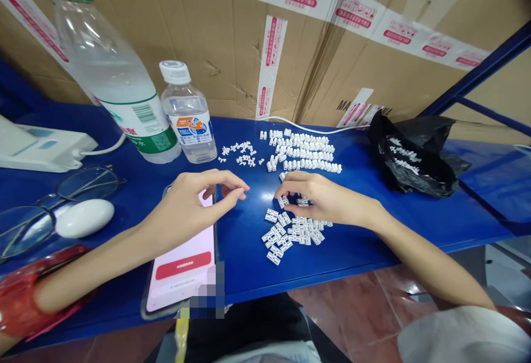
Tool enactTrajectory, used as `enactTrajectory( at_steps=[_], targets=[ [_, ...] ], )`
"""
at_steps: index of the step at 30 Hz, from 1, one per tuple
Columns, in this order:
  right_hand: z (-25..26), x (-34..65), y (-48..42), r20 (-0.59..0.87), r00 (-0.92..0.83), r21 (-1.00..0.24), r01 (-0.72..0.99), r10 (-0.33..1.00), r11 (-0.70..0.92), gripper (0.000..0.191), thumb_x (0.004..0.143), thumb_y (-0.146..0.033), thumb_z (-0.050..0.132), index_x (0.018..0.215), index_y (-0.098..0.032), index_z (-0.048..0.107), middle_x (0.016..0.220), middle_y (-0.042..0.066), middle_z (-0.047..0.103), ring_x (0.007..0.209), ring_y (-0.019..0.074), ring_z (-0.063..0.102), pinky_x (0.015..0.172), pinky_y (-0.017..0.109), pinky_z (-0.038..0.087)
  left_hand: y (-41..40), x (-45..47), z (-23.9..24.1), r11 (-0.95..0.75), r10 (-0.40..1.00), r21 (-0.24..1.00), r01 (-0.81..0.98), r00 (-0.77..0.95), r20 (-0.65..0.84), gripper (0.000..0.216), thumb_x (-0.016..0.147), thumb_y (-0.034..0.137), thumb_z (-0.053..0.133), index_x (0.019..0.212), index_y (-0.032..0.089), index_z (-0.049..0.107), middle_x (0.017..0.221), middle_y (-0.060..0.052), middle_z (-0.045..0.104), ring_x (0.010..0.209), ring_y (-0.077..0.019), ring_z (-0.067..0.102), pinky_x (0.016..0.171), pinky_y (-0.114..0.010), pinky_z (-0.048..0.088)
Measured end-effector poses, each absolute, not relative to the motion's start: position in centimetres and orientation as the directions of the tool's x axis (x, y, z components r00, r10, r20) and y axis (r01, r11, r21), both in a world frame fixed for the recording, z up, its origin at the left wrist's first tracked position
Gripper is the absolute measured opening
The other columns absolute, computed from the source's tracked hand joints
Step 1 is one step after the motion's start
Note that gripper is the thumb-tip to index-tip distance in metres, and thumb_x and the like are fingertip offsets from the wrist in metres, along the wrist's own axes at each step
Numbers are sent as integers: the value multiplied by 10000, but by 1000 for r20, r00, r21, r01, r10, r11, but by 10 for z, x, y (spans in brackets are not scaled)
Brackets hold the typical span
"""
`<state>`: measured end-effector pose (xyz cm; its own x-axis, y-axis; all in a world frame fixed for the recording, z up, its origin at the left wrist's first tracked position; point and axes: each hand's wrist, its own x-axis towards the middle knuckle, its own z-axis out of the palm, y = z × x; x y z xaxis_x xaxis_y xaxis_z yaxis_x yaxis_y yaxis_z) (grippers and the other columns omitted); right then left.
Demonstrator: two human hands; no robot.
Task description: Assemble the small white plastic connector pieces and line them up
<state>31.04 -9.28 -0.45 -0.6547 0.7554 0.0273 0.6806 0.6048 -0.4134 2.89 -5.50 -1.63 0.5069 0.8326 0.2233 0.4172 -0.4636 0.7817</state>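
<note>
My right hand [313,200] is over a loose heap of small white plastic connector blocks [305,230], palm down. Its thumb and forefinger close around one white connector block [283,201] at the heap's far left edge. My left hand [211,197] hovers above the top of a phone [182,274], thumb and forefinger tips brought together; whatever may be between them is too small to make out. Beyond the hands, several rows of white connector blocks [309,150] stand lined up. Left of these rows lies a scatter of tiny white plastic pieces [244,153].
A large green-capped bottle [143,114] and a small water bottle [191,125] stand at the back left. Glasses [87,183], a white mouse [85,219] and a white power strip [45,144] lie left. An opened black bag [415,169] with white pieces sits right. Cardboard boxes [207,36] form the back.
</note>
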Motion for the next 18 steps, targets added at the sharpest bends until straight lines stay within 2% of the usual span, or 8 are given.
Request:
enactTrajectory(
  at_steps=[4, 6, 8, 11, 15, 17, 18],
  targets=[
    [1, 298, -78, 283, -627, -459, 576, 725, 677, 179, 999, -268, 693, 1140, -160, 715, 1029, 74, 722, 895, 174, 661, 809, 331, 557, -51, 28, -14, -302, 866, 895, 327, 487, 114, 252, 931, 442, 699, 1005, 241, 831, 929, -49, 803, 709, -166, 596, 613, -282, 426],
    [10, 285, -70, 419, -598, -468, 502, 683, 727, 199, 989, -285, 719, 1153, -172, 716, 1033, 62, 741, 919, 169, 657, 845, 341, 556, -48, 28, -13, -133, 839, 968, 215, 544, -5, 312, 926, 492, 722, 1038, 224, 838, 843, -54, 756, 591, -120, 512, 519, -246, 381],
    [20, 269, -64, 492, -606, -470, 419, 625, 777, 197, 976, -276, 739, 1144, -175, 721, 1021, 46, 750, 930, 161, 652, 867, 342, 549, -46, 27, -10, 73, 778, 994, 82, 619, -108, 350, 895, 531, 766, 998, 206, 848, 719, -33, 669, 526, -87, 416, 450, -209, 314],
    [34, 248, -58, 526, -639, -467, 334, 561, 819, 146, 984, -241, 716, 1111, -171, 732, 998, 28, 727, 919, 143, 645, 882, 337, 546, -44, 25, -2, 254, 747, 963, -86, 651, -139, 337, 808, 518, 867, 931, 204, 857, 632, 2, 558, 550, -83, 418, 432, -162, 311],
    [35, 242, -42, 542, -605, -547, 274, 584, 791, 209, 1021, -297, 664, 1143, -143, 734, 1111, 63, 751, 1033, 155, 684, 921, 318, 562, -40, 23, 7, 248, 812, 955, -162, 572, -114, 269, 717, 440, 942, 778, 197, 841, 707, -9, 610, 573, -68, 436, 440, -136, 352],
    [25, 248, -24, 474, -580, -592, 347, 663, 727, 315, 1094, -346, 517, 1224, -133, 708, 1224, 96, 754, 1137, 177, 695, 1003, 348, 560, -39, 23, 9, 222, 856, 957, -186, 508, -99, 197, 715, 368, 936, 776, 203, 846, 772, -21, 657, 598, -67, 454, 447, -131, 346],
    [18, 252, -13, 437, -566, -560, 437, 699, 704, 362, 1118, -333, 435, 1273, -129, 691, 1281, 110, 744, 1200, 188, 684, 1083, 377, 530, -38, 23, 10, 210, 873, 958, -194, 479, -95, 159, 720, 330, 924, 800, 210, 855, 800, -26, 679, 608, -68, 462, 451, -130, 340]
  ],
)
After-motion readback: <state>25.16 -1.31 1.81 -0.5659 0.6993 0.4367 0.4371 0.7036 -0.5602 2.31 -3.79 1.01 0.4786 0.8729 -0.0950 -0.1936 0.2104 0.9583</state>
